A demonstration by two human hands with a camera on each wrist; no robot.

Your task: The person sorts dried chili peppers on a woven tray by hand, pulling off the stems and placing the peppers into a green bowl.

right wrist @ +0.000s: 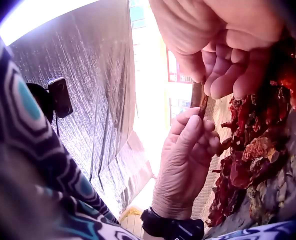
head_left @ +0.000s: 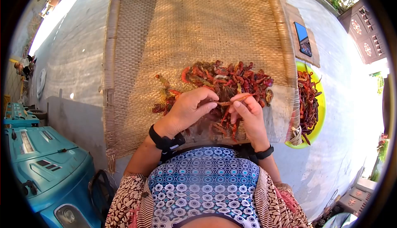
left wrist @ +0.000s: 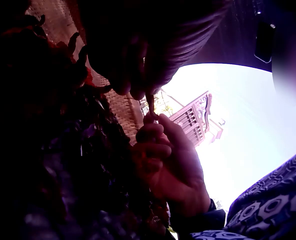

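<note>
A thin dried chili pepper is stretched between my two hands. My left hand pinches one end between thumb and fingers. The other end sits between the thumb and fingers of my right hand. In the right wrist view the brownish-red chili spans the small gap between both sets of fingertips. Below and beyond the hands lies a heap of dried red chilies, some pale or yellowish, on a large woven bamboo tray. The left wrist view is mostly dark.
Right of the tray stands a yellow-green basin filled with dark red chilies. A phone lies on a flat board at the tray's right edge. A teal vehicle is parked at the left. Loose seeds lie beside the heap.
</note>
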